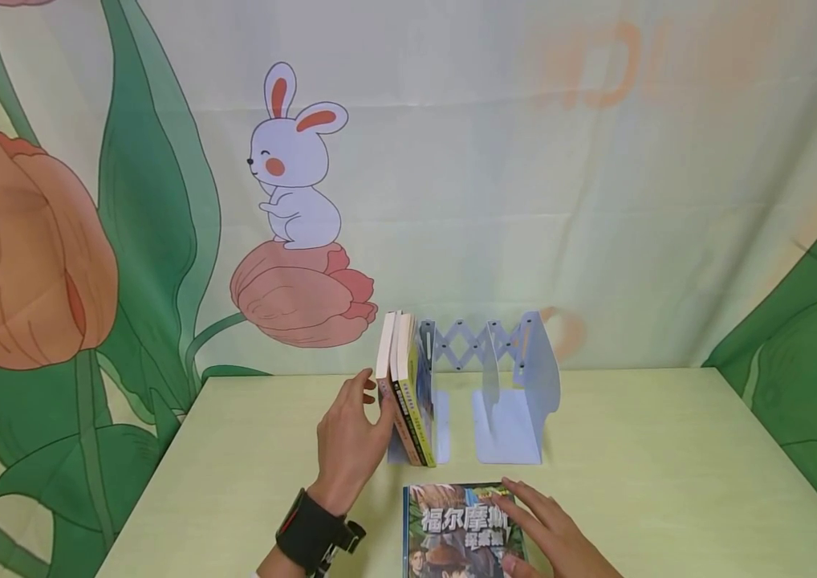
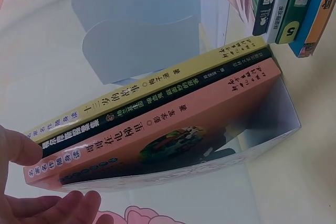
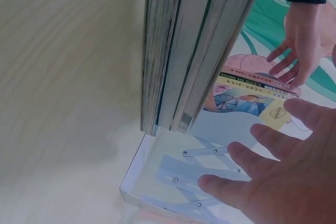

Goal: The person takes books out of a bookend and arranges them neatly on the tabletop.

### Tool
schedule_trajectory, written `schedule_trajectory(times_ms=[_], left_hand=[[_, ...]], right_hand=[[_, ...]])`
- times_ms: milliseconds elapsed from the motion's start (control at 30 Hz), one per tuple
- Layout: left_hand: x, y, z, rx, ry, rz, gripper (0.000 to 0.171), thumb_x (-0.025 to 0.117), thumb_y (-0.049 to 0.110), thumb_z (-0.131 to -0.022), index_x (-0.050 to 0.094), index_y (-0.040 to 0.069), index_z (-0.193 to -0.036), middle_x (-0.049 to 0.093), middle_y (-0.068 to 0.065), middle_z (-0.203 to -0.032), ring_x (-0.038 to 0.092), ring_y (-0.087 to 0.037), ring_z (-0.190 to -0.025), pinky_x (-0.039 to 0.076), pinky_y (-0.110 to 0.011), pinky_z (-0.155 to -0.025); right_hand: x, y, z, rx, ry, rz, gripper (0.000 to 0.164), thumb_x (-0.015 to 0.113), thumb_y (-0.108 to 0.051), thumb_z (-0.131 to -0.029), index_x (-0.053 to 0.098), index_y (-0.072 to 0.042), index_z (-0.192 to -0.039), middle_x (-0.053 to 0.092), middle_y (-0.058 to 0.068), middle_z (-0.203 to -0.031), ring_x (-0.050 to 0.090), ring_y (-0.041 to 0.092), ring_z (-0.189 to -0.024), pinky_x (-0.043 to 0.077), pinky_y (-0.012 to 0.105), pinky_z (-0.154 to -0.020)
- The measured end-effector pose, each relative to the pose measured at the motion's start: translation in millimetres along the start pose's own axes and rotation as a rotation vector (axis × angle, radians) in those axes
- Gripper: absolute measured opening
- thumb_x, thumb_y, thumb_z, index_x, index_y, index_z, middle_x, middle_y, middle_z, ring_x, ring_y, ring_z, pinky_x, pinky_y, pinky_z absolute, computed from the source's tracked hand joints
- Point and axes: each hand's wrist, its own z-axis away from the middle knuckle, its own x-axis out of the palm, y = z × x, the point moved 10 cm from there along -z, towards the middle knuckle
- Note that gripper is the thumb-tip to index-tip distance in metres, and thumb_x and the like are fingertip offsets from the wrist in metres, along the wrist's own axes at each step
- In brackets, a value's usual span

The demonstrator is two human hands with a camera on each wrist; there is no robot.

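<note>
My left hand [image 1: 351, 441] is at the upper end of three upright books, its thumb against their spines and its other fingers loosely bent by the outer side. In the left wrist view their spines are pink [image 2: 173, 135], black [image 2: 157, 98] and yellow [image 2: 157, 81]. They lean inside the left part of a pale blue expandable bookend [image 1: 513, 437]. Fingers spread and fairly straight, my right hand [image 1: 556, 534] reaches over the right edge of a flat stack of books. A comic-style cover with large white Chinese characters [image 1: 445, 538] tops that stack.
A crisscross metal lattice [image 1: 460, 345] joins the bookend's plates, with a divider plate [image 1: 491, 365] to the right of the books. Behind the pale green table [image 1: 640, 449] hangs a cloth printed with a rabbit and tulips. A black band [image 1: 310, 530] wraps the left wrist.
</note>
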Motion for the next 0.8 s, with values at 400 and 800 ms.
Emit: schedule_trajectory(times_ms=[400, 800], left_hand=[[1.4, 2.5, -5.8, 0.025, 0.018, 0.006, 0.038, 0.057, 0.03, -0.097, 0.062, 0.007, -0.126, 0.069, -0.009, -0.103, 0.069, -0.025, -0.086, 0.051, -0.039, -0.063], [-1.0, 12.0, -8.6, 0.081, 0.069, -0.061, 0.034, 0.058, 0.025, -0.094, 0.066, 0.003, -0.118, 0.071, -0.01, -0.098, 0.069, -0.023, -0.076, 0.053, -0.04, -0.06]], right_hand=[[-1, 3, 1, 0.045, 0.007, -0.021, 0.06, 0.065, -0.026, -0.094, 0.043, -0.027, -0.149, 0.044, 0.002, -0.152, 0.047, 0.029, -0.133, 0.05, 0.051, -0.09], [-1, 1, 0, 0.008, 0.013, -0.003, 0.062, 0.066, -0.026, -0.093, 0.041, -0.029, -0.15, 0.045, 0.003, -0.151, 0.05, 0.03, -0.131, 0.052, 0.048, -0.088]])
